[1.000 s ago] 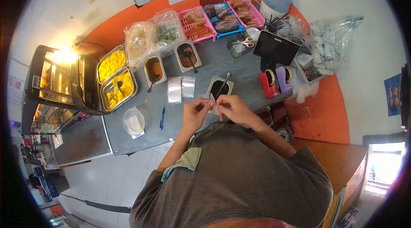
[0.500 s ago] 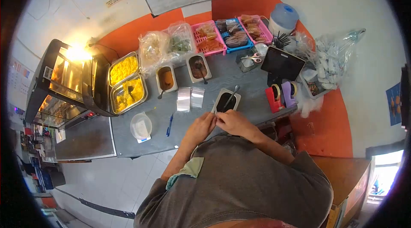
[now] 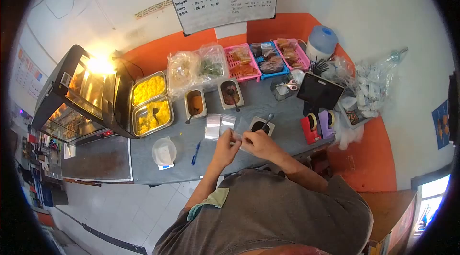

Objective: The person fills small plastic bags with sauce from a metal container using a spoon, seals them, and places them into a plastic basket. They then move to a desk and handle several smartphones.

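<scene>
My left hand (image 3: pixel 225 143) and my right hand (image 3: pixel 256 143) meet over the grey counter (image 3: pixel 268 102), both pinching a small clear plastic bag (image 3: pixel 238 138) between them. Just beyond the hands sits a square metal tub of dark sauce (image 3: pixel 260 125) with a spoon (image 3: pixel 267 121) leaning in it. A stack of clear plastic bags (image 3: pixel 219 125) lies flat to the left of that tub.
Two metal tubs of brown sauce (image 3: pixel 195 102) (image 3: pixel 230 93), trays of yellow food (image 3: pixel 149 102), a heated display case (image 3: pixel 79 94), pink and blue baskets (image 3: pixel 268 58), a tablet (image 3: pixel 319 92), tape dispensers (image 3: pixel 318 125), a round lidded container (image 3: pixel 164 151) and a blue pen (image 3: pixel 195 146) stand on the counter.
The view has tilted up, showing more of the whiteboard. My hands moved forward toward the counter and sauce tub, still working the small bag together.
</scene>
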Demonstrator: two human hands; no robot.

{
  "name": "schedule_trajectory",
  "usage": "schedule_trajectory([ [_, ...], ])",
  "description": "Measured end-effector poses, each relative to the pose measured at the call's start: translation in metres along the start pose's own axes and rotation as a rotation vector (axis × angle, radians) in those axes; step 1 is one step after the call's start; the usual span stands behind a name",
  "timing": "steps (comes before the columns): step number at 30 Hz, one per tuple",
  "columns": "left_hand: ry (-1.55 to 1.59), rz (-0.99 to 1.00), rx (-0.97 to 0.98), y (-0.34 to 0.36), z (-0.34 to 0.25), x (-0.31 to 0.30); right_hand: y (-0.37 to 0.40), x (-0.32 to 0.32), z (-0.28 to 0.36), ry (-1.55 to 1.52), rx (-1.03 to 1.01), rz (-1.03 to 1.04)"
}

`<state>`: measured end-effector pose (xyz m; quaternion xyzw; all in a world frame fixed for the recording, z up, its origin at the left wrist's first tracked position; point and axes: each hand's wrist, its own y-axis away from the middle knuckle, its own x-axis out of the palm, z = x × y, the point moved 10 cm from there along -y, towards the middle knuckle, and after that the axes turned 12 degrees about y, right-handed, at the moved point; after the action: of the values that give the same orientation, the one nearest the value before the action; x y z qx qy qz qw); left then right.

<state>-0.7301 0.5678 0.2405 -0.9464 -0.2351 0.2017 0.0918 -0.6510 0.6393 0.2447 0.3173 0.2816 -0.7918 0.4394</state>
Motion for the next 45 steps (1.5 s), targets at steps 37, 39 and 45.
schedule_trajectory([
  [37, 1.504, 0.072, -0.570, 0.007, -0.010, 0.026, 0.000, -0.012, 0.006, -1.434, 0.217, 0.142],
  [39, 1.584, 0.003, -0.648, 0.008, -0.009, 0.029, -0.006, -0.030, 0.010, -1.247, 0.130, 0.120],
  [45, 0.810, -0.352, -0.040, -0.008, -0.029, -0.016, 0.000, -0.064, 0.027, -0.512, 0.014, -0.463],
])
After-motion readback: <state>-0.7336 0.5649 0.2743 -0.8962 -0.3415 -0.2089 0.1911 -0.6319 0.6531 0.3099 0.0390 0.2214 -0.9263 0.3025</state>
